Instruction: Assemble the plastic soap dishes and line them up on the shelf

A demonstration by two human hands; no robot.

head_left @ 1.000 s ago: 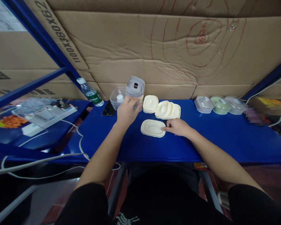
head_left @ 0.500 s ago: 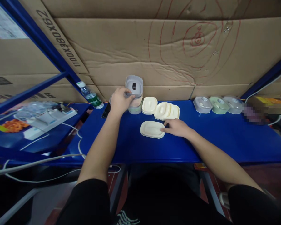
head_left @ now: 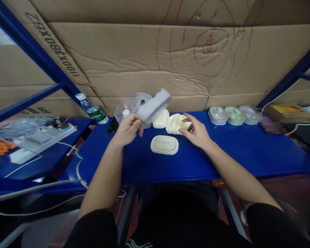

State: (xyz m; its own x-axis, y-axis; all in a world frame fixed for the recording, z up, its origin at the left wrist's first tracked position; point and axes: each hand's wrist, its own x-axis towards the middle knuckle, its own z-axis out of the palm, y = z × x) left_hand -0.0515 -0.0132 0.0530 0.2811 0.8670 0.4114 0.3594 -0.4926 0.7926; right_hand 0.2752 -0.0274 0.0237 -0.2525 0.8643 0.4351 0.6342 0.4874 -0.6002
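Observation:
My left hand (head_left: pixel 129 128) pinches a light grey plastic lid (head_left: pixel 155 106), tilted and blurred in the air. Behind it a stack of lids (head_left: pixel 141 98), the top one grey with a dark slot, is partly hidden. My right hand (head_left: pixel 197 131) hovers with thumb and fingers apart, holding nothing, beside several cream moulded pieces (head_left: pixel 173 124). Another cream piece (head_left: pixel 161 119) shows just behind the raised lid. One cream oblong tray-like piece (head_left: pixel 164 144) lies flat on the blue table (head_left: pixel 150 168) between my hands, untouched.
Clear plastic containers (head_left: pixel 122 109) sit left of the stack, near a dark phone (head_left: pixel 112 126) and a water bottle (head_left: pixel 93 109). At the right back stand closed boxes, grey (head_left: pixel 218 115), green (head_left: pixel 235 115) and another grey (head_left: pixel 249 114). A power strip (head_left: pixel 43 141) lies at the far left.
My left hand has lifted a grey lid off the stack and brought it forward and right. My right hand has let go of the oblong cream piece and risen to the right.

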